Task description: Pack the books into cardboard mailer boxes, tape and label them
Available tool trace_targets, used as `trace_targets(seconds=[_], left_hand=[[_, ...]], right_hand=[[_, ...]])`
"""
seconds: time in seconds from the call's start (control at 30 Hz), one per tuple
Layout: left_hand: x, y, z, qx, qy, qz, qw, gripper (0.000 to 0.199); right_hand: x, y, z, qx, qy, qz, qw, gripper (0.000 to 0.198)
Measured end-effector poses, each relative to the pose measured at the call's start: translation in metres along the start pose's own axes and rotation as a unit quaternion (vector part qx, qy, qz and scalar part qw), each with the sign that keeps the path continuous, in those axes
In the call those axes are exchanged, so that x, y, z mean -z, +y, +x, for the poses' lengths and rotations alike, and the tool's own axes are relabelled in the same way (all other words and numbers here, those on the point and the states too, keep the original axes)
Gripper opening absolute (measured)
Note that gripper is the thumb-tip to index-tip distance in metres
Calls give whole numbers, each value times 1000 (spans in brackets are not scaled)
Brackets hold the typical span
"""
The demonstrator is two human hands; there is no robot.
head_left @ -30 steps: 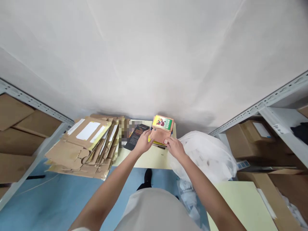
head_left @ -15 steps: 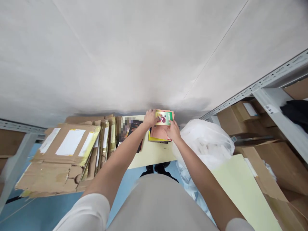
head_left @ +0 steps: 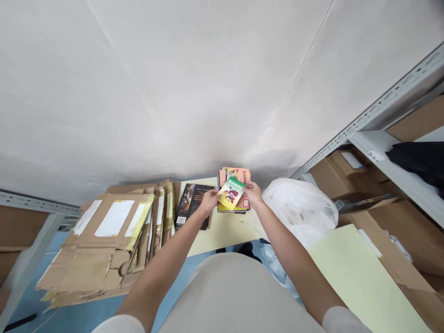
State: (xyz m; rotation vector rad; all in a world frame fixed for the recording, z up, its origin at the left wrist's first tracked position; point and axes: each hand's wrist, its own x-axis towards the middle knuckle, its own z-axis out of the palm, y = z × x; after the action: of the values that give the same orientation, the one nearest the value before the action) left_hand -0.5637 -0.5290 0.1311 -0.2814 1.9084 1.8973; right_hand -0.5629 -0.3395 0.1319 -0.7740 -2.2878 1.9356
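Between my two hands is a small green and yellow booklet point(head_left: 231, 192) with a cartoon figure on its cover. My left hand point(head_left: 210, 200) pinches its lower left corner, and my right hand point(head_left: 254, 193) grips its upper right edge. Beneath it lies a stack of books, with a pink book point(head_left: 244, 175) on top and yellow edges showing at the front. Left of the stack, a dark book point(head_left: 190, 203) with a barcode lies on the pale yellow table point(head_left: 222, 233); my left forearm covers part of it.
Flattened cardboard boxes point(head_left: 93, 259) are piled at the left. A white plastic bag point(head_left: 298, 208) bulges just right of the books. Metal shelving point(head_left: 367, 138) holding cardboard boxes point(head_left: 333, 182) stands on the right, beside a pale board point(head_left: 360, 273). A wall point(head_left: 208, 92) rises behind the table.
The booklet has turned from lying sideways to a tilted, more upright position, with its green end now at the top. My hands have moved lower on it, and the view has shifted slightly.
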Motion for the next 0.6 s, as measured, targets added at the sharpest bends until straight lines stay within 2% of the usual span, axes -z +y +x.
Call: trace_targets(seconds=[0.07,0.13,0.2,0.27,0.4,0.6], left_hand=[[4,-7,-24,11,-19,-29,999,26],[7,-14,-50,26,-37,-100,994,29],[5,-21,-75,40,-70,-176,981,33],[1,-27,-96,51,-103,-205,972,34],[-12,-36,-122,62,-129,-188,972,35],[-26,-52,-132,59,-172,-105,978,30]], right_hand=[[4,-5,-16,-21,-26,81,996,31],[11,-8,-38,-39,-85,150,984,31],[21,-8,-63,-53,-149,173,972,34],[32,-6,-87,-59,-171,162,970,37],[50,4,-116,-56,-119,144,981,40],[71,20,-137,-74,-56,161,983,40]])
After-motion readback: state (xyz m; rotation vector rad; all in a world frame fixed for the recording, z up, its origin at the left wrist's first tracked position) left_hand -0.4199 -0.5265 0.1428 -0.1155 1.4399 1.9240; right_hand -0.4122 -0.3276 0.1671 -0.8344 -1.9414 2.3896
